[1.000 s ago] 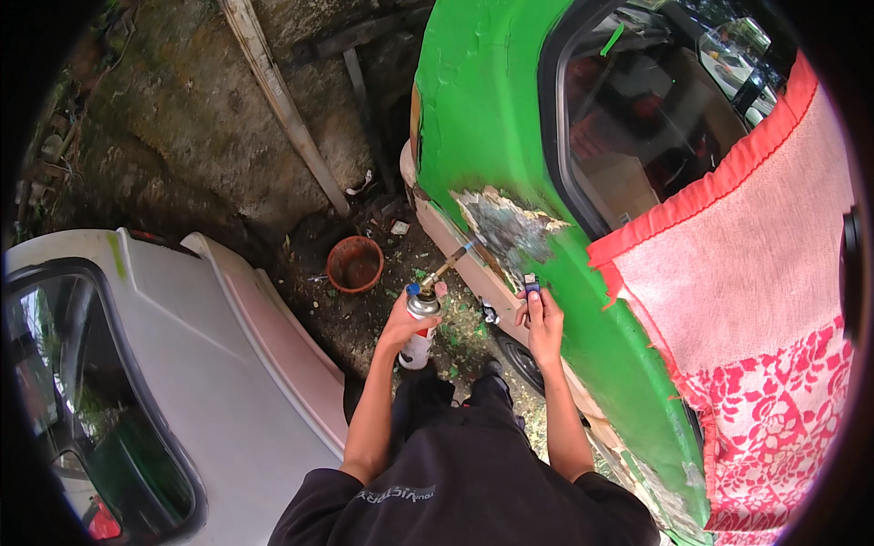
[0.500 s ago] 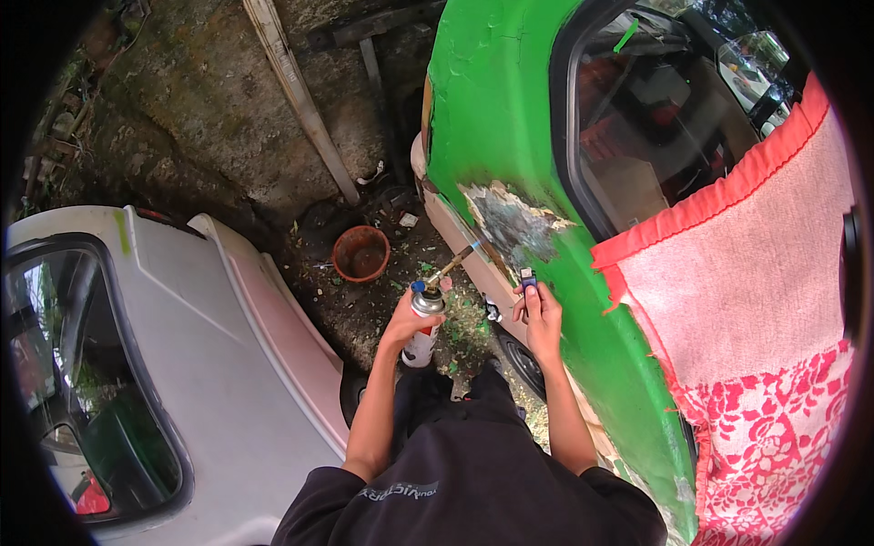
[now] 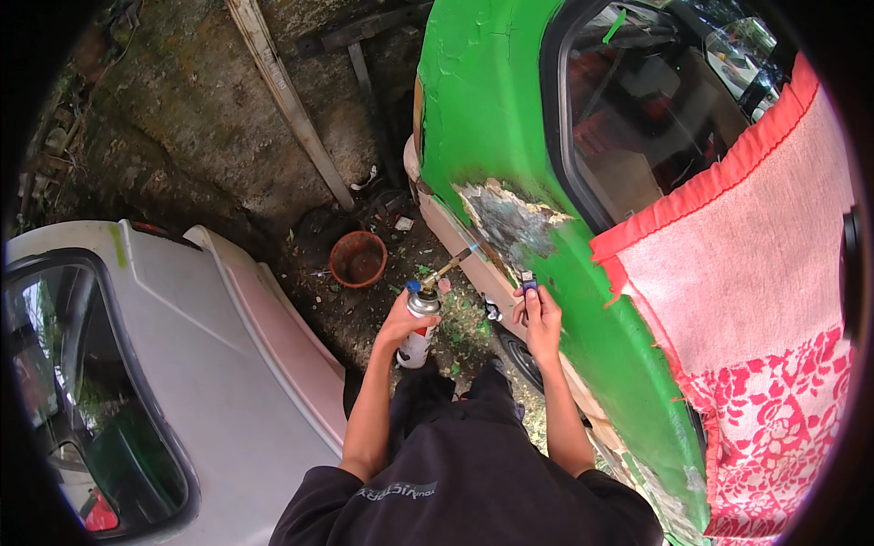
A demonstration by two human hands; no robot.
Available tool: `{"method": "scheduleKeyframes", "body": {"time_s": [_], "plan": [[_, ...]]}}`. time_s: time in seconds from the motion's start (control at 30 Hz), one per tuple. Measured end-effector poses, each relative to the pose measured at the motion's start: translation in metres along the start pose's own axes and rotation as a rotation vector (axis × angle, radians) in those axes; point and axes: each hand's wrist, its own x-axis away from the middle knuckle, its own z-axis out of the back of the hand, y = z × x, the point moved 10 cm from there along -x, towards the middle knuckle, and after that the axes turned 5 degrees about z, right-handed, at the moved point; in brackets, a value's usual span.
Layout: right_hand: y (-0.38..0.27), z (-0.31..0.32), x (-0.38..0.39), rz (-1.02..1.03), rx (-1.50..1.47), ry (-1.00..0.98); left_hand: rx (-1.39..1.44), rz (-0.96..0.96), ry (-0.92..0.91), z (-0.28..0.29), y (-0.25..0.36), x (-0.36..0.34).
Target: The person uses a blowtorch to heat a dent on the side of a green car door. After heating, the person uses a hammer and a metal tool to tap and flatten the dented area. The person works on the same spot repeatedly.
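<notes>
Gripped in my left hand [image 3: 407,320] is a white gas canister [image 3: 416,346] with a blow torch on top [image 3: 446,270]; its brass tube angles up to the right, with a faint blue flame at the tip. The tip is beside a scraped, bare patch [image 3: 510,220] low on the green car body [image 3: 487,109], close to its pale lower trim. My right hand [image 3: 539,317] holds a small dark lighter [image 3: 529,284] upright, right of the torch and in front of the green panel. Both arms reach forward from my body.
A silver car [image 3: 182,382] stands on my left. A red floral towel [image 3: 728,273] drapes over the green car's right part. An orange-brown pot [image 3: 358,257] sits on littered ground ahead. A long plank [image 3: 291,105] leans against the dirt wall. A tyre [image 3: 517,355] shows below the green car.
The whole view has shifted slightly up, then back down and a little left. My hands, the torch and the lighter stay in much the same places relative to the car.
</notes>
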Motion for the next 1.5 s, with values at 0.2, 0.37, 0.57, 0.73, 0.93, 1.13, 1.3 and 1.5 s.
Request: {"method": "scheduleKeyframes", "body": {"time_s": [0.2, 0.37, 0.57, 0.73, 0.93, 1.13, 1.3, 1.5], "plan": [[0.004, 0.001, 0.004, -0.015, -0.012, 0.022, -0.026, -0.013, 0.023, 0.0, 0.009, 0.0], [0.003, 0.001, 0.006, -0.023, -0.004, 0.023, -0.019, -0.061, 0.046, 0.004, 0.014, -0.003], [0.003, -0.001, 0.004, -0.022, -0.015, 0.02, 0.05, -0.134, 0.074, 0.017, 0.038, -0.007], [0.002, -0.007, 0.002, -0.005, -0.033, 0.028, -0.015, -0.122, 0.044, 0.02, 0.043, -0.01], [0.002, -0.011, 0.001, -0.033, -0.027, 0.017, 0.013, -0.097, 0.094, 0.025, 0.038, -0.015], [0.005, -0.01, 0.001, -0.025, -0.014, 0.034, -0.006, -0.123, 0.071, 0.025, 0.038, -0.019], [0.006, -0.011, 0.001, -0.032, 0.002, 0.04, -0.022, -0.089, 0.047, 0.027, 0.033, -0.02], [0.006, -0.014, 0.001, -0.044, -0.003, 0.026, -0.02, -0.108, 0.079, 0.034, 0.03, -0.02]]}}
